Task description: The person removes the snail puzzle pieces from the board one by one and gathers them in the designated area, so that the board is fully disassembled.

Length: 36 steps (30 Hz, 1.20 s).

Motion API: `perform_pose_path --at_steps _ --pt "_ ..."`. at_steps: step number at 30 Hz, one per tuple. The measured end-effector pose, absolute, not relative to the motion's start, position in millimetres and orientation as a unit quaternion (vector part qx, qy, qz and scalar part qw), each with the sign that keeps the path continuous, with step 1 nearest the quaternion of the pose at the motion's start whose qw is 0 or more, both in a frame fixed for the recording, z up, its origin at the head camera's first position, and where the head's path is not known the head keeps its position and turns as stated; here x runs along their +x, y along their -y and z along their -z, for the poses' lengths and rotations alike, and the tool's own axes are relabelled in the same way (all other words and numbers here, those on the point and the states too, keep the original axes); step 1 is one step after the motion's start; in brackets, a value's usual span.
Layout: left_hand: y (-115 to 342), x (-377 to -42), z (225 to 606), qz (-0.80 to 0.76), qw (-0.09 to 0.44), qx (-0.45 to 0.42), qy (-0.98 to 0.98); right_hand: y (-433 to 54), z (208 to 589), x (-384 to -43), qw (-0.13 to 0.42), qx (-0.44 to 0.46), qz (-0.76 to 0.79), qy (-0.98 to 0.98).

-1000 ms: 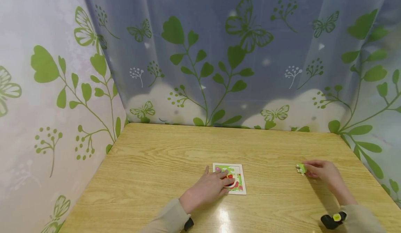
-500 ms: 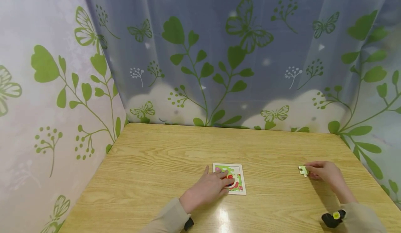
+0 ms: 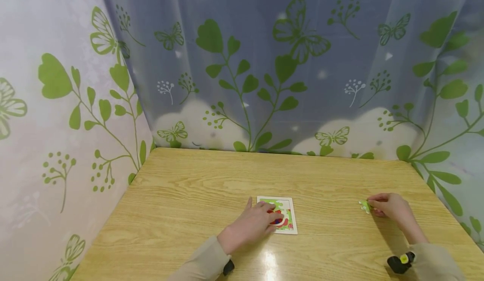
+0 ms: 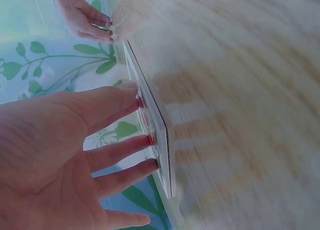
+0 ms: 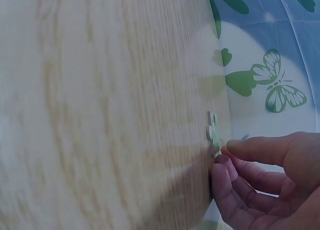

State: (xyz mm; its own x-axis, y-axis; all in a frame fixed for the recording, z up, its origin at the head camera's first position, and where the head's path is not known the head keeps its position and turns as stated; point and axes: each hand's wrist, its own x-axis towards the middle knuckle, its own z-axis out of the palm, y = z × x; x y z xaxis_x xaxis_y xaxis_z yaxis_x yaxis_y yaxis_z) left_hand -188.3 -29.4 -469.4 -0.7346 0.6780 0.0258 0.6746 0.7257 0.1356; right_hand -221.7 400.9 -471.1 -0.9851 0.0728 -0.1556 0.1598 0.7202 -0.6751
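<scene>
Behind everything in front of you, a patterned curtain [image 3: 247, 54] fills the upper part of the head view, printed with green leaves and butterflies. Below it your wood-grain desk [image 3: 181, 205] spreads across the lower part of the frame, with a bright glare spot at the bottom centre. Your left sleeve [image 3: 206, 262] enters at the bottom centre and your right sleeve [image 3: 436, 262] at the lower right, both pale beige. Your left hand [image 3: 252, 226] reaches in at the lower centre with its fingers spread and nearly straight; in the left wrist view, the thumb and two of the fingers touch the picture. Your right hand [image 3: 395, 209] is at the lower right, well apart from the left. Under your left fingers, the puzzle board [image 3: 293, 216] lies flat at the lower centre, its white frame around a green and red picture that your fingers partly cover. A black wristband [image 3: 400, 264] with a yellow spot shows beside your right cuff. Smallest is the green puzzle piece [image 3: 364, 206], pinched between the thumb and fingers of your right hand; from these angles, you can't be sure whether it touches the desk.
</scene>
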Motion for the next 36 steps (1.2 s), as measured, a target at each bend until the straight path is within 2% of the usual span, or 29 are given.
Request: perform_pose_path --at_steps 13,24,36 --pt "25.4 -189.6 470.0 -0.046 -0.002 0.364 -0.93 -392.6 462.6 -216.3 0.029 0.069 0.345 -0.936" --pt "25.8 -190.8 469.7 -0.047 0.005 0.357 -0.933 -361.3 448.4 -219.7 -0.007 0.024 0.375 -0.927" --pt "33.6 -188.5 472.8 -0.069 -0.017 0.357 -0.931 -324.6 436.5 -225.4 -0.03 -0.033 0.407 -0.912"
